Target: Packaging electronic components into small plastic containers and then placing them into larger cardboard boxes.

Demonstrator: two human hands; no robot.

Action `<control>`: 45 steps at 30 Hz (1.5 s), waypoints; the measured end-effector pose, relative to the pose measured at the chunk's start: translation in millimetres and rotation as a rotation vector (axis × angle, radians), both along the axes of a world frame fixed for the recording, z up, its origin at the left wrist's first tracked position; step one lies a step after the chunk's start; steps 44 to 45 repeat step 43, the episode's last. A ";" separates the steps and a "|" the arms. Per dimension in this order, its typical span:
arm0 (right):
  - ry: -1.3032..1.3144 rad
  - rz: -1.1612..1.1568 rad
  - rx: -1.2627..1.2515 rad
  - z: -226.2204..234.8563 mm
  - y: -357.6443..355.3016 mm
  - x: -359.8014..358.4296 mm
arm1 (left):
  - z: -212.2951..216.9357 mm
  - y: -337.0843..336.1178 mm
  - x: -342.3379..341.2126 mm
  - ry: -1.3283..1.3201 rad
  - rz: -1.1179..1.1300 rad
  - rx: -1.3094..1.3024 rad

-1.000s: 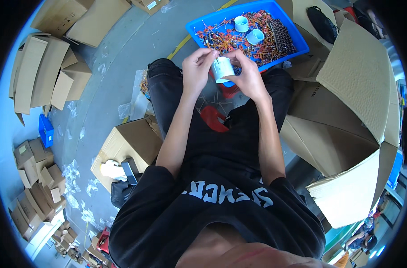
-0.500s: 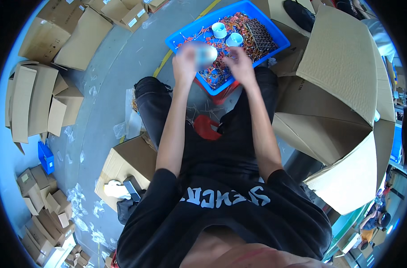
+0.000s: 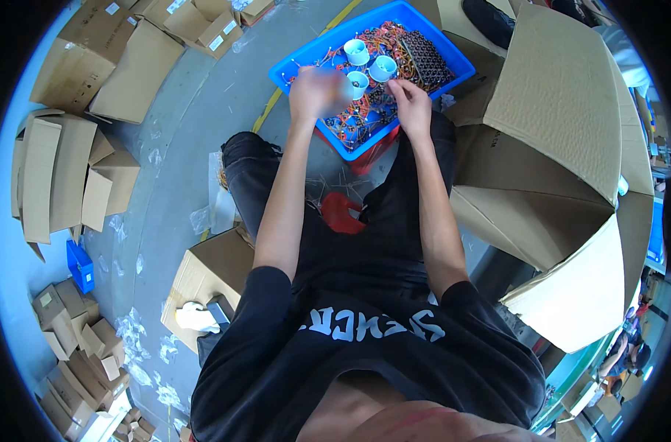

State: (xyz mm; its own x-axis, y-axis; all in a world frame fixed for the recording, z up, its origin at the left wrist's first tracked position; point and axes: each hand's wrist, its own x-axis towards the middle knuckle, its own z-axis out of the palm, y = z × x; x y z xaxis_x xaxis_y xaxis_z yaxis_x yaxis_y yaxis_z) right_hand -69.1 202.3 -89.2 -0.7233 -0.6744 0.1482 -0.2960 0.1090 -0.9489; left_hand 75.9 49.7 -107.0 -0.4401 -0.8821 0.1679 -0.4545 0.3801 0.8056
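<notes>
A blue plastic bin [image 3: 299,62] stands in front of my knees, filled with a tangle of orange, red and dark thin wire-like pieces [image 3: 376,35]. Among them are three white cups: a far one [image 3: 356,50], a right one [image 3: 383,68] and a near one [image 3: 357,85]. My left hand [image 3: 315,96] is over the bin's left side, right beside the near cup; its fingers are smeared, so their grip is unclear. My right hand [image 3: 413,109] is over the bin's right side, thumb and forefinger pinched together near the right cup. Anything between those fingertips is too small to make out.
A large open carton [image 3: 549,96] stands close on my right. A smaller carton [image 3: 203,272] holding a white item is by my left thigh. Red plastic [image 3: 341,214] shows between my legs. More cartons [image 3: 74,169] and plastic scraps [image 3: 133,331] lie to the left.
The near cup, blurred at my left hand before, now shows its opening among the contents beside that hand. My right hand's fingers have gone from spread to pinched, moving slightly right.
</notes>
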 end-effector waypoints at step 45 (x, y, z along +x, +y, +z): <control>0.366 0.013 -0.444 248.0 397.8 55.9 | 219.1 292.0 22.1 0.831 -1.511 -0.631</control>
